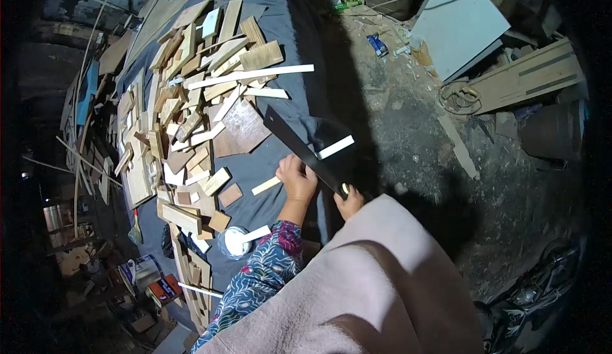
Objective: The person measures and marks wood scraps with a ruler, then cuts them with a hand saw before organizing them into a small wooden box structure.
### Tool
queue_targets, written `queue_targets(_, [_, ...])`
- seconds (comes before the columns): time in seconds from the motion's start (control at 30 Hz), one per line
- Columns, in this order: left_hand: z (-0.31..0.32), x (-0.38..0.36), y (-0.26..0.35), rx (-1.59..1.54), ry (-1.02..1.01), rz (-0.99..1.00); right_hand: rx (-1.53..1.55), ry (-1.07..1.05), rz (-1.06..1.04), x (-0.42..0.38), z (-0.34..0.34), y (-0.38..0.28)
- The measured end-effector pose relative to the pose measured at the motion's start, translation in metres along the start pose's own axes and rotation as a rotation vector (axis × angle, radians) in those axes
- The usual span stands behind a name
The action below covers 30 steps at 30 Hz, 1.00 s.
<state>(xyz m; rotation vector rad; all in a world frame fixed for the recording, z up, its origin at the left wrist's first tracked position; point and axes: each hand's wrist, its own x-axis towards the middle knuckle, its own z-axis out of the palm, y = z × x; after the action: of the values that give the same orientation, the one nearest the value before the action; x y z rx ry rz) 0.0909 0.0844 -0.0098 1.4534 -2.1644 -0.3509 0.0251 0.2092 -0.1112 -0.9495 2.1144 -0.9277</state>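
Rough, stained floor [408, 131] opens out right of the table's wrinkled cloth [258, 163]; wood pieces [261, 56] — flat blocks, slim battens — crowd its left. Near the right edge, the left hand [297, 177] closes over a pale, straight wood strip [336, 147]; the right hand [349, 205] grips the dark, tapering handsaw [306, 152] crossing it.

We count one handsaw [298, 145]; at the handsaw, one left hand [298, 178], one right hand [350, 205], one wood strip [336, 147]; left of it, one tub [224, 244], one brush [135, 233], offcuts [190, 125] overlapped beyond counting.
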Motion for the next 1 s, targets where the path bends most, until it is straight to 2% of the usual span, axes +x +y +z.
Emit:
queue_targets(0.03, [0.001, 0.0, -0.001, 0.001, 0.003, 0.007, -0.01, 0.006, -0.02, -0.003, 0.002, 0.008])
queue_targets(0.1, [0.0, -0.003, -0.001, -0.003, -0.033, -0.002, -0.038, -0.096, 0.034, 0.012, -0.01, -0.021])
queue_targets(0.17, [0.001, -0.002, -0.002, 0.018, -0.02, -0.002, -0.063, -0.032, -0.061, 0.033, -0.001, -0.037])
queue_targets(0.23, [0.005, -0.001, -0.005, 0.006, 0.002, -0.007, -0.039, -0.065, -0.08, 0.036, -0.002, -0.037])
queue_targets(0.3, [0.002, -0.001, -0.001, 0.001, 0.018, 0.021, -0.004, -0.039, -0.001, 0.02, -0.006, -0.031])
queue_targets(0.37, [-0.002, 0.0, 0.002, 0.018, -0.002, 0.007, -0.024, 0.018, -0.059, 0.012, -0.006, -0.016])
queue_targets(0.43, [0.002, 0.0, 0.0, -0.014, 0.014, 0.005, -0.055, -0.088, 0.016, 0.019, -0.009, -0.021])
queue_targets(0.57, [0.001, -0.003, -0.003, 0.031, -0.027, -0.034, -0.046, -0.068, -0.086, 0.03, -0.006, -0.032])
queue_targets(0.7, [0.0, 0.001, 0.0, 0.02, -0.014, 0.003, -0.045, -0.064, 0.043, 0.011, -0.005, -0.014])
queue_targets(0.8, [0.001, 0.0, 0.0, 0.013, -0.027, -0.016, -0.056, -0.1, 0.012, 0.008, -0.006, 0.003])
queue_targets(0.9, [0.003, -0.003, -0.003, 0.029, 0.001, 0.005, -0.053, -0.092, -0.059, 0.031, -0.011, -0.034])
queue_targets(0.93, [0.002, -0.003, -0.003, 0.023, -0.017, -0.012, -0.014, -0.028, -0.108, 0.031, -0.008, -0.033])
queue_targets(1.0, [0.005, -0.002, -0.004, 0.011, 0.01, 0.012, -0.006, -0.015, -0.072, 0.028, -0.002, -0.028])
